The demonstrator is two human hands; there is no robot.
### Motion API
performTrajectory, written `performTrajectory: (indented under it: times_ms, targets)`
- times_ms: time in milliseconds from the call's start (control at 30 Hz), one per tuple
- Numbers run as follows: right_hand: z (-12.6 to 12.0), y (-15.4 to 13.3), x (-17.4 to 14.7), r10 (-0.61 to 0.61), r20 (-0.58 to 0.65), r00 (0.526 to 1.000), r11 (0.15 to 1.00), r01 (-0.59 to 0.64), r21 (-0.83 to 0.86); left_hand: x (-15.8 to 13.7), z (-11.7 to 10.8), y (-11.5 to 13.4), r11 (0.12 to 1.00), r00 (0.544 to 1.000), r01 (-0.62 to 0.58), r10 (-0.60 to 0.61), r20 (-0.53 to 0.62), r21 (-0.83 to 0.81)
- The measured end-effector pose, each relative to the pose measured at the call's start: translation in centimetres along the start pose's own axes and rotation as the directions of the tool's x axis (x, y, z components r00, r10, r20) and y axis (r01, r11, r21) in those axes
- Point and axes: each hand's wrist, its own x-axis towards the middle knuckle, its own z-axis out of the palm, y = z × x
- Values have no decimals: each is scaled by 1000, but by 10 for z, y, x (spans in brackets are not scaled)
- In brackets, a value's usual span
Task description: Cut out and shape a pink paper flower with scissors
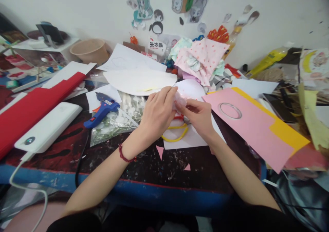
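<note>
Between the fingers of both hands is a small piece of pale pink, thin dotted material point(180, 101), like fabric, partly covered by the fingers. My left hand point(159, 109) wears a dark red bracelet and closes on its left side. My right hand point(199, 117) pinches it from the right, thumb and fingertips together. Just below the hands, a yellow looped handle point(177, 136) with a red part lies on a white paper sheet point(180, 145); the hands hide the rest of it. To the left, a blue glue gun point(102, 111) rests on a clear plastic bag point(123, 122).
A white power bank point(48, 126) with a cable lies at left beside a red sheet point(38, 103). Pink paper point(252, 125) bearing a silver ring point(230, 111) covers the right side. Dotted pink cloth point(202, 59) is piled behind the hands. Pink scraps point(160, 152) lie near the front.
</note>
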Motion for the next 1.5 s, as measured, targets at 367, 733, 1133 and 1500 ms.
performTrajectory:
  times_ms: [367,733,1133,1500]
  targets:
    - [-9,3,1,-18,-31,999,1000,19,3,-1,-1,0,1000,1000,20,-20,4,7]
    - [-13,8,7,132,-65,989,973,-116,202,5,-6,-15,598,899,405,-397,183,-692]
    - [-13,10,7,71,-65,995,992,-63,106,2,2,-15,580,876,346,-481,32,-738]
    - [3,4,-4,54,109,993,932,-90,350,-10,8,9,986,947,-152,166,-275,71]
